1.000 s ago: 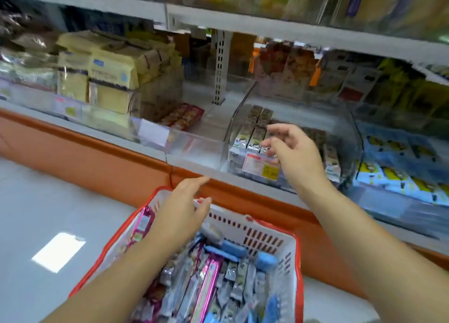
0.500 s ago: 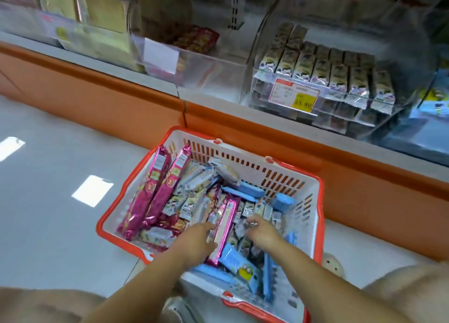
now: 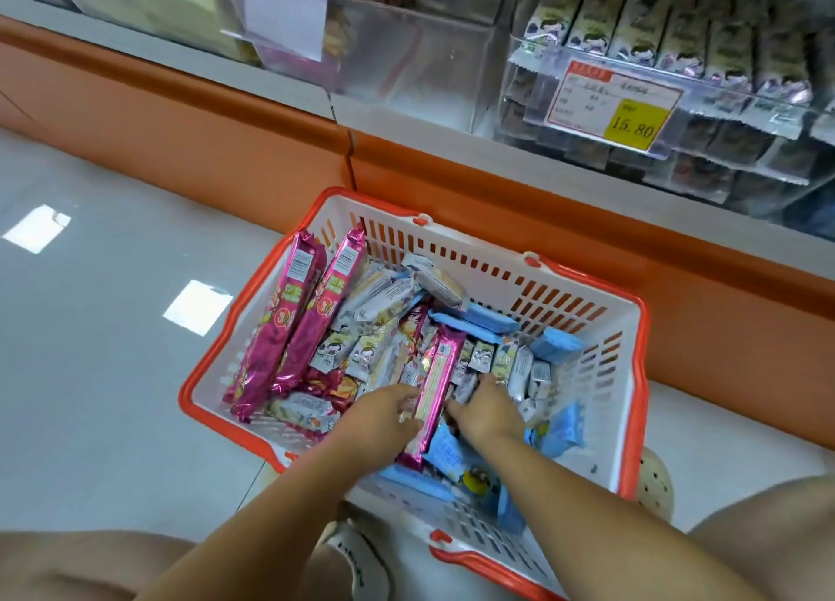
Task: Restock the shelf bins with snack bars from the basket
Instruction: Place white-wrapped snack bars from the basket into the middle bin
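Snack bars (image 3: 480, 357) loose in basket (image 3: 640, 374) on floor | left hand (image 3: 388, 415), right hand (image 3: 487, 410) buried among them, grasp cannot be told | foil wrappers light, slick, crushable (judged): gather several by their midsections

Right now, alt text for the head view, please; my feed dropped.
The left hand and right hand reach among snack bars in a red-rimmed basket, either side of a long pink pack. Above, a clear shelf bin holds rows of bars.
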Demonstrator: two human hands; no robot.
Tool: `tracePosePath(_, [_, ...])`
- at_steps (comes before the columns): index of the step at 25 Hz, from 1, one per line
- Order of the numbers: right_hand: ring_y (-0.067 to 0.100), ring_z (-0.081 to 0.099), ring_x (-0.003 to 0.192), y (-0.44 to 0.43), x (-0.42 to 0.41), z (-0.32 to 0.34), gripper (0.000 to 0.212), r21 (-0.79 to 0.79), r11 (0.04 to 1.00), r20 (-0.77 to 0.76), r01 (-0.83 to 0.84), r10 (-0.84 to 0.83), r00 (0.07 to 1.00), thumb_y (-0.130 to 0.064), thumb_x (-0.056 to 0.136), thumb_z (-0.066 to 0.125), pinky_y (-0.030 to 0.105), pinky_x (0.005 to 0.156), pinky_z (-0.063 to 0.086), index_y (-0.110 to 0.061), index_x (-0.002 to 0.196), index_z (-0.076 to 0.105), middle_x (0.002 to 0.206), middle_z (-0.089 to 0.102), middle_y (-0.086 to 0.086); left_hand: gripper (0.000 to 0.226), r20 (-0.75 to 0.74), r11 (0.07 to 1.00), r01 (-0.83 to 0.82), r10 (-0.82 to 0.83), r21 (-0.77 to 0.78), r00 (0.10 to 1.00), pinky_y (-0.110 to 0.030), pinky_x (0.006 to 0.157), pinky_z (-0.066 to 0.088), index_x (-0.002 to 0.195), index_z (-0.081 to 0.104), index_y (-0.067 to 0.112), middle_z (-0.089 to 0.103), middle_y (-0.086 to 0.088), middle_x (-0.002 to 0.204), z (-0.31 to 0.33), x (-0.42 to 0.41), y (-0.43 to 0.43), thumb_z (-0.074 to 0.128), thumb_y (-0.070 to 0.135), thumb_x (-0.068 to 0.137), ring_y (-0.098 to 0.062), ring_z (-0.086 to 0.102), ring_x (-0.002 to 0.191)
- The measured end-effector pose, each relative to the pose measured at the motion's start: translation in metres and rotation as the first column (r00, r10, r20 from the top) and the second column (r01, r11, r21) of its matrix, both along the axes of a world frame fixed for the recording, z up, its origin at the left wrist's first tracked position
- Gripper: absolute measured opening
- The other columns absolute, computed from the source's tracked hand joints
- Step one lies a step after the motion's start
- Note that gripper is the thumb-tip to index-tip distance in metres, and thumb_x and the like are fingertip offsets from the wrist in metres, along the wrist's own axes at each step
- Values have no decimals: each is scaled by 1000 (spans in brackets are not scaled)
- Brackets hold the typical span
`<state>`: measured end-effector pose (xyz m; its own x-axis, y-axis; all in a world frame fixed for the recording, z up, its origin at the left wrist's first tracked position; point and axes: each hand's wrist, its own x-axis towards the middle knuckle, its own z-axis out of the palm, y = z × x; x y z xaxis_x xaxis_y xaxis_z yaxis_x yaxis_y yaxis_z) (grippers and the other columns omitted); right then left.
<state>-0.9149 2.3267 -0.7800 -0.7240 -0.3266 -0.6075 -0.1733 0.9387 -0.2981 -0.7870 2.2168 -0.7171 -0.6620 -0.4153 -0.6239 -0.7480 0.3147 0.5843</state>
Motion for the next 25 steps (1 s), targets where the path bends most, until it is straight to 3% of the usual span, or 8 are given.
tracePosePath(4, [15,53,69,5,-1,6,38,-29,999,-3,39,-39,999,-33,89,59,27,52,36,-9,116,50,86,57,1,49,-2,1000,9,-9,4,1000,-22,75,50,142,43,28,56,6,132,1,-3,1,57,27,95,-10,61,88])
tracePosePath(9, [18,57,74,21,-12,37,39,-186,981,46,63,-55,997,-49,89,51,30,64,44,-13,102,59,80,57,-2,54,-21,997,68,-69,-47,997,-23,82,50,145,39,24,53,0,138,10,-7,2,58,23,94,-11,61,96])
tracePosePath(13, [20,53,59,44,-21,73,25,-433,872,292,228,-103,951,-38,89,52,34,61,46,-22,71,57,62,52,-4,67,-132,993,100,-108,-66,985,-34,107,40,151,27,27,31,-2,154,27,-15,9,62,25,93,-18,47,130])
tracePosePath(15, [20,55,54,51,-25,92,20,-482,788,454,383,-149,878,-32,89,52,28,54,46,-14,81,59,62,57,2,70,-225,994,109,-107,-5,969,-34,113,28,150,25,35,24,3,157,40,-19,12,64,26,92,-19,30,141])
tracePosePath(17, [19,58,52,55,-27,111,19,-492,715,558,496,-177,810,-28,89,53,26,48,46,-11,92,59,63,63,5,64,-276,990,120,-96,71,956,-27,105,35,145,34,40,33,4,151,51,-22,12,65,26,91,-12,42,130])
tracePosePath(20, [19,58,51,59,-30,132,20,-512,655,582,556,-212,785,-27,90,54,28,48,47,-8,91,60,58,61,5,46,-336,985,102,-50,138,940,-11,59,43,133,54,36,59,9,105,70,-21,12,67,27,90,4,57,65])
tracePosePath(21, [20,59,52,61,-30,137,21,-529,635,583,563,-210,785,-27,91,53,28,49,48,-7,89,61,58,61,6,43,-356,986,99,-45,133,933,-13,56,43,130,57,35,60,12,98,76,-20,13,68,28,88,-1,60,66])
tracePosePath(25, [23,68,69,66,-29,159,19,-615,572,569,543,-156,808,-24,95,52,33,60,54,-8,92,62,64,68,5,42,-395,992,97,-56,84,917,-39,96,50,127,58,34,60,11,123,104,-18,16,70,32,87,-15,60,107])
